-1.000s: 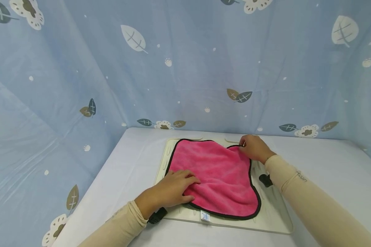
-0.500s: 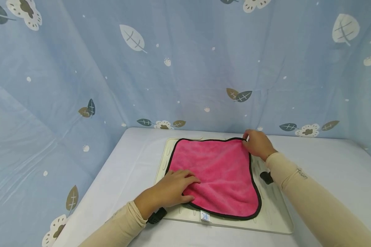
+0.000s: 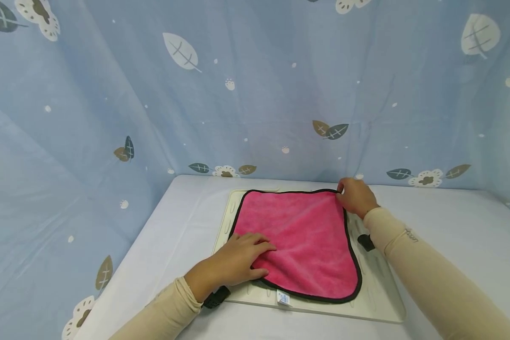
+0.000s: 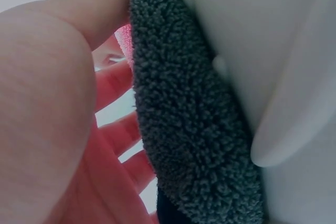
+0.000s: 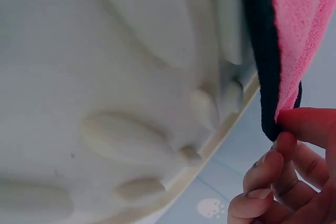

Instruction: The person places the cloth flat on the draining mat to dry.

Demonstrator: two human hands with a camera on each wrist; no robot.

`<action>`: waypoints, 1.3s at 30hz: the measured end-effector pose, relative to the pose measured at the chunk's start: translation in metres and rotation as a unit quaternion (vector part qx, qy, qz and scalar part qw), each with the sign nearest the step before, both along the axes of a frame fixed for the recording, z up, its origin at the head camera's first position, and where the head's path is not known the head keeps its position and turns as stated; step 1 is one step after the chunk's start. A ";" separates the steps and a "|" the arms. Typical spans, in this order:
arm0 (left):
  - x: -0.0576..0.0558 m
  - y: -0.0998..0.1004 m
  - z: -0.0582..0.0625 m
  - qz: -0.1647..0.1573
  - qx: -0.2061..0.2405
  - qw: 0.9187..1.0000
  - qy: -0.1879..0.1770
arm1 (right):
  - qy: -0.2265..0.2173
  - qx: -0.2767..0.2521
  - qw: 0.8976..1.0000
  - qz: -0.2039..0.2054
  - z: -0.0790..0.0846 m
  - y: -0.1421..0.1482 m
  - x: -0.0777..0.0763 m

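Observation:
A pink plush cleaning cloth (image 3: 306, 236) with black edging lies spread over a cream tray (image 3: 380, 293) in the head view. My left hand (image 3: 240, 257) rests on the cloth's near left part, its fingers spread over the pink side. In the left wrist view, the cloth's dark grey underside (image 4: 178, 87) shows beside the thumb, with the fingers partly behind it. At the far right corner my right hand (image 3: 357, 196) pinches the cloth between thumb and fingers. That corner hangs raised above the tray in the right wrist view, pinched at the black edging (image 5: 262, 61).
Raised oval bumps (image 5: 123, 140) cover the tray. It stands on a white-covered table (image 3: 187, 208). Blue patterned curtains (image 3: 255, 94) enclose the back and left side. A white label (image 3: 283, 298) sticks out from the cloth's near edge.
My right hand has moved slightly back and right, drawing the cloth's folded far right corner out straight. The cloth has fewer wrinkles. My left hand has stayed in place.

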State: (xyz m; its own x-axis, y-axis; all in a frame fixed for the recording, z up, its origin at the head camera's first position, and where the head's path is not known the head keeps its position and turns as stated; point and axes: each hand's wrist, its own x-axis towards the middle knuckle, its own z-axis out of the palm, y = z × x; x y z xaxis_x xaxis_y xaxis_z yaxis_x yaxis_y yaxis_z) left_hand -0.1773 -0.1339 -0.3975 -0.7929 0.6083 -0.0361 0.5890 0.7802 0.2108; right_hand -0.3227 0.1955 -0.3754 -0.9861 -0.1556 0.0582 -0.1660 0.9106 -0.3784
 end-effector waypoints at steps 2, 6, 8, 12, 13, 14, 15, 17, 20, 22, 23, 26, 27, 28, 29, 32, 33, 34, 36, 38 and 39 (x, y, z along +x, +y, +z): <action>-0.001 0.000 0.001 0.001 -0.001 1.000 -0.002 | -0.009 0.004 1.000 -0.002 -0.003 0.000 -0.002; -0.002 0.001 0.003 0.003 -0.004 1.000 -0.007 | -0.019 0.011 1.000 0.000 -0.007 0.000 -0.006; -0.003 0.001 0.003 0.004 -0.005 1.000 -0.010 | -0.021 0.013 1.000 0.005 -0.008 0.000 -0.007; -0.004 0.001 0.005 0.004 -0.006 1.000 -0.013 | -0.032 0.018 0.999 0.011 -0.005 0.000 -0.007; -0.004 0.002 0.006 0.004 -0.006 1.000 -0.014 | -0.037 0.020 0.999 0.012 -0.004 0.000 -0.007; -0.005 0.002 0.007 0.004 -0.006 1.000 -0.014 | -0.041 0.022 0.999 0.013 -0.004 0.000 -0.007; -0.005 0.002 0.007 0.004 -0.007 1.000 -0.015 | -0.043 0.024 0.999 0.013 -0.003 0.000 -0.007; -0.005 0.002 0.009 0.005 -0.006 1.000 -0.017 | -0.045 0.028 0.998 0.013 -0.002 0.000 -0.006; -0.005 0.002 0.011 0.006 -0.004 1.000 -0.022 | -0.041 0.032 0.999 0.014 0.000 0.000 -0.004; -0.005 0.002 0.012 0.006 -0.003 1.000 -0.024 | -0.035 0.030 0.999 0.016 0.003 0.000 -0.001; -0.006 0.002 0.012 0.006 -0.004 1.000 -0.025 | -0.031 0.026 0.999 0.016 0.004 0.001 0.000; -0.006 0.002 0.013 0.005 -0.004 1.000 -0.025 | -0.015 0.013 1.000 0.024 0.010 0.000 0.008; -0.005 0.001 0.013 0.006 -0.004 1.000 -0.026 | -0.009 0.009 1.000 0.026 0.011 0.000 0.010; -0.005 0.001 0.012 0.006 -0.004 1.000 -0.026 | -0.004 0.003 1.000 0.031 0.012 -0.001 0.014; -0.005 0.001 0.012 0.006 -0.003 1.000 -0.026 | 0.001 0.000 0.999 0.034 0.013 -0.001 0.017; -0.004 0.001 0.012 0.007 -0.002 1.000 -0.027 | 0.008 -0.005 0.999 0.048 0.016 -0.001 0.029; -0.004 0.001 0.012 0.007 -0.001 1.000 -0.028 | 0.008 -0.005 0.999 0.052 0.017 -0.001 0.033; -0.003 0.001 0.013 0.007 -0.001 1.000 -0.028 | 0.008 -0.005 0.998 0.058 0.018 -0.001 0.038; -0.003 0.001 0.013 0.007 -0.001 1.000 -0.029 | 0.010 -0.009 0.998 0.069 0.019 -0.001 0.047; -0.002 0.001 0.012 0.007 -0.002 1.000 -0.029 | 0.016 -0.015 0.997 0.080 0.020 -0.001 0.057; -0.002 0.001 0.012 0.007 -0.002 1.000 -0.028 | 0.021 -0.018 0.996 0.086 0.021 -0.001 0.062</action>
State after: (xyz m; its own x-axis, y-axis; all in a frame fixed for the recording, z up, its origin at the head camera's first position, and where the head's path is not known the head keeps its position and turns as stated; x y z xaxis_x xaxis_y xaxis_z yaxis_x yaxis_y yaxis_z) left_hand -0.1791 -0.1329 -0.3854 -0.7976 0.5974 -0.0836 0.5655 0.7888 0.2408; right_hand -0.2603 0.1941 -0.3546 -0.9415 -0.3195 0.1071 -0.3350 0.8528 -0.4007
